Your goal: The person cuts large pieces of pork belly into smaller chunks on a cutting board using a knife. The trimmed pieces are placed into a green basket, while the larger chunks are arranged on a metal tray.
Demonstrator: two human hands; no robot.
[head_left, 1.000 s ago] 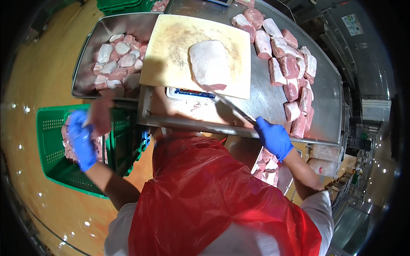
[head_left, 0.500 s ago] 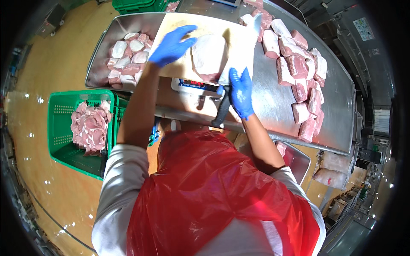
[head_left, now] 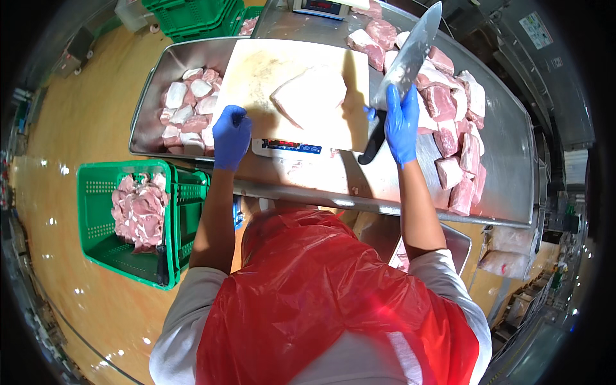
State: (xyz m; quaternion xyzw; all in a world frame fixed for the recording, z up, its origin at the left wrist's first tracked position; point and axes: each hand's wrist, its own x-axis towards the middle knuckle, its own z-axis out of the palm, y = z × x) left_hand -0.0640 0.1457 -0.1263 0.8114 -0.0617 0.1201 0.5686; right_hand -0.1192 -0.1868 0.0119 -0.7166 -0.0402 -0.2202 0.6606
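On the pale cutting board (head_left: 256, 70) lies a large piece of raw meat (head_left: 311, 96), washed out white by the light. My right hand (head_left: 402, 128), in a blue glove, grips a broad knife (head_left: 410, 58) over the right side of the board. Its blade points up and away, and the black handle slants toward me. At the board's near left corner my left hand (head_left: 231, 140), also gloved, is closed with curled fingers; what they hold, if anything, is hidden. A scale (head_left: 262, 147) with a lit red display shows under the board's near edge.
Cut meat blocks (head_left: 443, 102) are spread over the steel table (head_left: 507, 173) at right. A steel tub (head_left: 144, 128) with meat chunks stands left of the board. Below it, a green crate (head_left: 90, 192) holds meat trimmings (head_left: 138, 215). More green crates (head_left: 192, 19) are stacked at the far left.
My left hand has come back from the meat to the board's near left corner and closed. My right hand has lifted the knife and moved right, and the meat lies at a different angle.
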